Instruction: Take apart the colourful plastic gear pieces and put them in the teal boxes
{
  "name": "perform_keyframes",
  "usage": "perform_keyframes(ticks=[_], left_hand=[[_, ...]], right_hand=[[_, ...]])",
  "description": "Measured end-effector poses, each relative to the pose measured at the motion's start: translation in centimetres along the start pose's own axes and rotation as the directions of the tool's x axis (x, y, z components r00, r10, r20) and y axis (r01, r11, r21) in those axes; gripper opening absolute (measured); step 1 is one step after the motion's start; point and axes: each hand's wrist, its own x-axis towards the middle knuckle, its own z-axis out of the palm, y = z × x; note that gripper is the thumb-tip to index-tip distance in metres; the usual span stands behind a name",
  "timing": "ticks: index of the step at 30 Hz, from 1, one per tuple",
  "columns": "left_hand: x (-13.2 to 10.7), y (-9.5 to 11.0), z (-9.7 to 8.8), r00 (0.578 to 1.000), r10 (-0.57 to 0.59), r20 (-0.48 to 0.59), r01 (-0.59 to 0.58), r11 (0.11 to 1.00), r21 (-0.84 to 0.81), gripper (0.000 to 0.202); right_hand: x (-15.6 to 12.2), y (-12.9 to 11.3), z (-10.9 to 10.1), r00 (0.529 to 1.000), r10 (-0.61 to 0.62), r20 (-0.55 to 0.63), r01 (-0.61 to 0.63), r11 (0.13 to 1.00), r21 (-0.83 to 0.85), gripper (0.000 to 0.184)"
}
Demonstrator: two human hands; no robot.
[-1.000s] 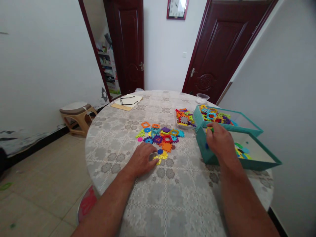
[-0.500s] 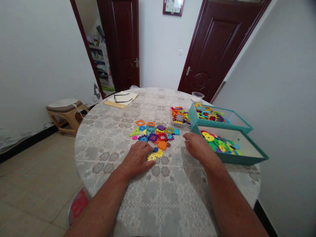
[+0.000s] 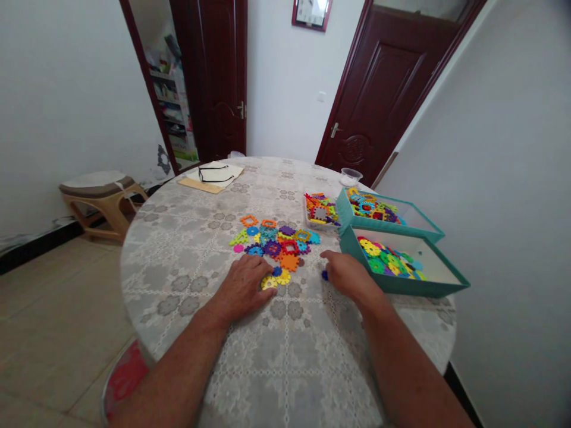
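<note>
Left hand [image 3: 241, 288] open, palm down, fingertips against yellow plastic gears [image 3: 270, 282], seemingly pinning them at the near edge of the coloured gear pile [image 3: 272, 244]. Right hand [image 3: 350, 276] loosely curled, blue piece [image 3: 325, 274] just beside the fingers; grip uncertain from this view. Teal box [image 3: 401, 286] far right, near the table edge. Open lace-patterned tablecloth [image 3: 285, 351] on the near side, ample room for both hands.

Pretty plain look here: two bare forearms [image 3: 167, 380] [image 3: 408, 374] run back from behind the grip toward the bottom of the shot. The left hand [image 3: 241, 288] and right hand [image 3: 350, 278] are broad and thick-fingered, with knobbly knuckles, and the left one's back shows faint veins.
</note>
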Motion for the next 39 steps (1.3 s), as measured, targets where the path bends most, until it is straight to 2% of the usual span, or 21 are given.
perform_keyframes(ticks=[2, 5, 8, 11, 16, 20, 23, 27, 30, 34, 39], left_hand=[[0.0, 0.0, 0.0, 1.000, 0.001, -0.001, -0.001, 1.000, -0.002, 0.032], [-0.1, 0.1, 0.0, 1.000, -0.018, -0.001, 0.018, 1.000, -0.010, 0.030], [0.0, 0.0, 0.0, 0.999, -0.038, -0.004, 0.038, 0.999, -0.010, 0.029], [-0.1, -0.1, 0.3, 0.999, -0.038, -0.014, 0.038, 0.999, 0.007, 0.027], [-0.2, -0.3, 0.6, 0.999, -0.030, -0.040, 0.031, 0.999, 0.033, 0.025], [-0.2, -0.3, 0.8, 0.998, -0.038, -0.041, 0.040, 0.998, 0.038, 0.024], [-0.2, -0.4, 0.8, 0.997, -0.058, -0.046, 0.059, 0.998, 0.019, 0.026], [-0.3, -0.3, 0.8, 0.998, -0.059, -0.033, 0.060, 0.997, 0.042, 0.033], [-0.4, -0.1, 0.6, 0.999, -0.047, -0.012, 0.047, 0.995, 0.084, 0.032], [-0.4, 0.3, 0.3, 0.999, -0.040, -0.003, 0.040, 0.996, 0.085, 0.033], [-0.5, 0.4, 0.0, 1.000, 0.008, 0.015, -0.009, 0.999, 0.044, 0.030]], right_hand=[[0.1, 0.2, -0.3, 0.997, -0.064, -0.045, 0.067, 0.995, 0.072, 0.044], [0.1, 0.4, -0.6, 0.994, -0.082, -0.068, 0.089, 0.990, 0.105, 0.036], [-0.2, 0.3, -0.5, 0.994, -0.098, 0.045, 0.093, 0.991, 0.091, 0.024], [-0.6, 0.0, -0.1, 0.981, -0.099, 0.164, 0.087, 0.993, 0.078, 0.019], [-0.6, -0.5, 0.5, 0.969, -0.149, 0.196, 0.128, 0.985, 0.116, 0.008], [-0.4, -1.8, 1.1, 0.948, -0.289, 0.135, 0.241, 0.926, 0.291, 0.004], [-0.2, -3.7, 2.2, 0.937, -0.344, 0.059, 0.294, 0.869, 0.398, 0.012], [0.2, -5.9, 3.9, 0.948, -0.318, -0.034, 0.307, 0.876, 0.373, 0.036], [0.6, -6.4, 4.3, 0.943, -0.328, -0.055, 0.327, 0.883, 0.338, 0.044], [0.7, -6.4, 4.2, 0.936, -0.350, -0.045, 0.347, 0.889, 0.300, 0.040], [0.2, -6.4, 4.3, 0.945, -0.323, -0.049, 0.325, 0.912, 0.251, 0.023]])
